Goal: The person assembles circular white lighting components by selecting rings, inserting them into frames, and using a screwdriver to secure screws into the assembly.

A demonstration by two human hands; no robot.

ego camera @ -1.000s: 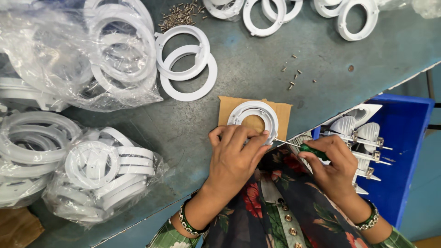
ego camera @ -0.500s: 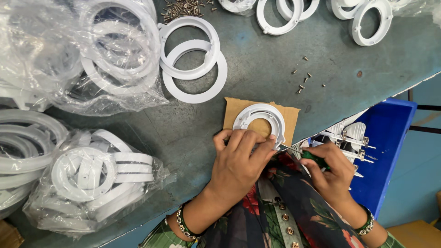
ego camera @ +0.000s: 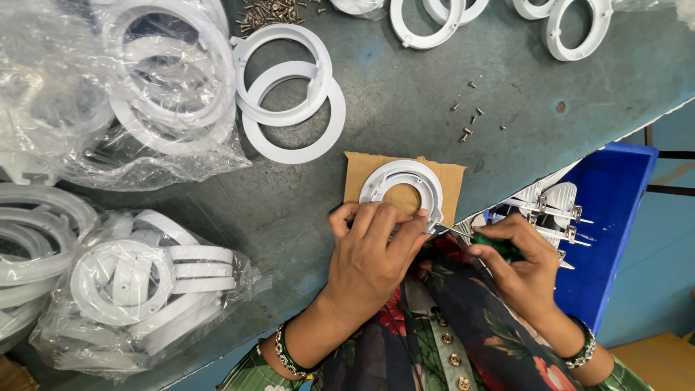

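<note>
The left hand [ego camera: 373,250] presses its fingers down on the near edge of a white plastic ring [ego camera: 402,190], gripping it against a small piece of brown cardboard [ego camera: 449,181] that lies at the near edge of the grey-green table [ego camera: 405,94]. The right hand [ego camera: 517,261] is closed around the green handle of a screwdriver [ego camera: 492,245], whose thin metal shaft points left and reaches the ring's right side, just beside the left fingertips. The ring sits flat on the cardboard, its round opening showing the brown beneath. Farther up the table, two larger flat white rings [ego camera: 289,101] lie overlapping, touching each other. A few loose screws [ego camera: 469,119] are scattered between these and the table's right edge, and a bigger heap of screws [ego camera: 271,13] lies near the top. More white rings [ego camera: 434,18] line the far edge. To the left, clear plastic bags [ego camera: 137,297] hold stacks of white rings. At the right, below the table edge, a blue bin [ego camera: 615,217] holds white parts with metal clips [ego camera: 554,210]. Both wrists wear beaded bracelets, and the person's flowered clothing fills the bottom of the view.
</note>
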